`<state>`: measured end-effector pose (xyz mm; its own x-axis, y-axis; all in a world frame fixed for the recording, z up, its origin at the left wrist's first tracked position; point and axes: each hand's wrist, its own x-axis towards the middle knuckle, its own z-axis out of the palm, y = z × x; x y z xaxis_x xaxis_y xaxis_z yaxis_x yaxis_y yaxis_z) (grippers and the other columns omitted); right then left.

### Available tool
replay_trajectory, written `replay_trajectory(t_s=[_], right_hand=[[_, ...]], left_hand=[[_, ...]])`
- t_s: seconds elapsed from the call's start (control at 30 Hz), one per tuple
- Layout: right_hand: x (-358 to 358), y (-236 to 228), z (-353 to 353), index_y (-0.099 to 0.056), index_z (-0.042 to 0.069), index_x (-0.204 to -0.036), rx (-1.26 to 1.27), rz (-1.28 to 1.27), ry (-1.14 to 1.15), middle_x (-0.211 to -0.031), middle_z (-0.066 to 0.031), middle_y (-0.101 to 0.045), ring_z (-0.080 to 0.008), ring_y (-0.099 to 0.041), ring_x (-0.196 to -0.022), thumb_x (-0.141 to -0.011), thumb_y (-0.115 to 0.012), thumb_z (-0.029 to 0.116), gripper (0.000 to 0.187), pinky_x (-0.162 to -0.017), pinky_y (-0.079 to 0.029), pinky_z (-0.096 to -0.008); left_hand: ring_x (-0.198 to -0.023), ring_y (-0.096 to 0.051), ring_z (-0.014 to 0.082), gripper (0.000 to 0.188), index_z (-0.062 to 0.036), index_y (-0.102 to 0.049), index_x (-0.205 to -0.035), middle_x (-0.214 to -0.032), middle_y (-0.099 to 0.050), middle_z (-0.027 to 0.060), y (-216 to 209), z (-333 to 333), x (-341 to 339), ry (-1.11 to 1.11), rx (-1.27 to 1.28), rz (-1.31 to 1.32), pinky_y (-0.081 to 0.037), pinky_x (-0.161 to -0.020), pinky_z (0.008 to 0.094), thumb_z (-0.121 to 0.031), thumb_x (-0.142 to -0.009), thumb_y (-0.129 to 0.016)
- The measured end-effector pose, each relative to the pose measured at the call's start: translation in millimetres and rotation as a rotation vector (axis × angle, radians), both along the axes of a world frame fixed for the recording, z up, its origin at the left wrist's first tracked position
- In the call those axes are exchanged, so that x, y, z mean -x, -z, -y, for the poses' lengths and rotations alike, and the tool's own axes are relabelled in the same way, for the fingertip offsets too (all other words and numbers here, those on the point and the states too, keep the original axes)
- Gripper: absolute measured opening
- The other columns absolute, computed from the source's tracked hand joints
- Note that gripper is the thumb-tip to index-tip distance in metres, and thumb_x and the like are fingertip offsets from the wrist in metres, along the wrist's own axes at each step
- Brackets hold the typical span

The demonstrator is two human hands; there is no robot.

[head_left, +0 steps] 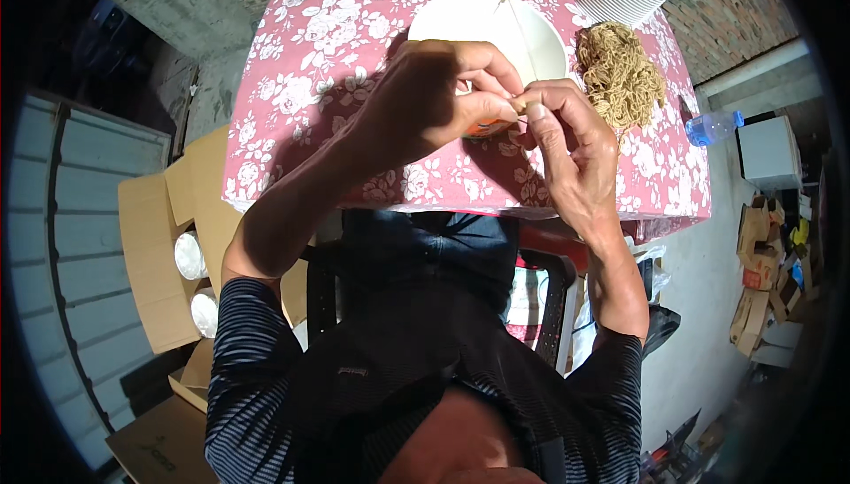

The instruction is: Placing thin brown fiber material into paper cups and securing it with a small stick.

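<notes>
Mid-step: a thin tan strand (516,19) is pinched between left hand (434,99) and right hand (567,143), held together at frame centre over the white bowl (460,19). An orange item under the fingers is possibly gripped; view unclear. Next, steady tension and fine fingertip control are needed. Fibre bundle (620,72) lies upper right.

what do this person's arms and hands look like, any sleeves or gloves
Both hands are bare: no gloves, rings or watch show on the left hand or the right hand. The forearms are bare too. Dark sleeves with fine pale horizontal stripes end about the elbows, part of a striped shirt.
</notes>
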<state>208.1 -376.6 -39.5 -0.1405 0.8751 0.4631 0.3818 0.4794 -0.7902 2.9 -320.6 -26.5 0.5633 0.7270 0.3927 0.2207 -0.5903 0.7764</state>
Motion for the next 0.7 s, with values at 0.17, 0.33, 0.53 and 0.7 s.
replay_trajectory(t_s=[0.17,0.33,0.53,0.7], right_hand=[[3,-6,2,-0.069,-0.009,-0.106,0.305,-0.236,0.024,-0.096,-0.0100,-0.069,-0.0120,-0.064,-0.080,-0.099,-0.066,0.003,0.014,-0.070,-0.053,-0.0273],[-2,0,-7,-0.076,-0.004,-0.103,0.168,-0.050,-0.002,-0.092,-0.0077,-0.071,-0.0099,-0.065,-0.077,-0.094,-0.075,0.007,0.014,-0.067,-0.053,-0.0250],[-4,5,-12,-0.077,-0.003,-0.093,0.150,-0.104,-0.008,-0.085,-0.0068,-0.070,-0.0099,-0.064,-0.072,-0.087,-0.081,0.003,0.010,-0.061,-0.052,-0.0258],[-1,6,-13,-0.074,-0.003,-0.087,-0.269,0.187,0.059,-0.084,-0.0077,-0.070,-0.0109,-0.065,-0.069,-0.086,-0.081,0.001,0.008,-0.058,-0.051,-0.0251]], left_hand=[[-0.091,-0.076,0.0168,0.019,0.0014,-0.069,-0.108,-0.091,-0.077,0.0111,1,-3,0,0.001,0.033,0.061,-0.058,-0.077,0.0293,-0.006,-0.091,-0.076],[-0.094,-0.075,0.0159,0.015,0.0012,-0.068,-0.105,-0.095,-0.076,0.0104,4,-4,0,0.019,-0.102,0.057,-0.058,-0.077,0.0289,-0.007,-0.094,-0.074],[-0.090,-0.074,0.0158,0.018,0.0027,-0.065,-0.106,-0.091,-0.072,0.0092,2,2,2,-0.050,0.047,0.033,-0.057,-0.077,0.0273,-0.003,-0.092,-0.074],[-0.086,-0.072,0.0144,0.017,0.0023,-0.062,-0.102,-0.087,-0.070,0.0086,3,4,-1,-0.082,0.042,0.056,-0.055,-0.074,0.0279,0.000,-0.091,-0.074]])
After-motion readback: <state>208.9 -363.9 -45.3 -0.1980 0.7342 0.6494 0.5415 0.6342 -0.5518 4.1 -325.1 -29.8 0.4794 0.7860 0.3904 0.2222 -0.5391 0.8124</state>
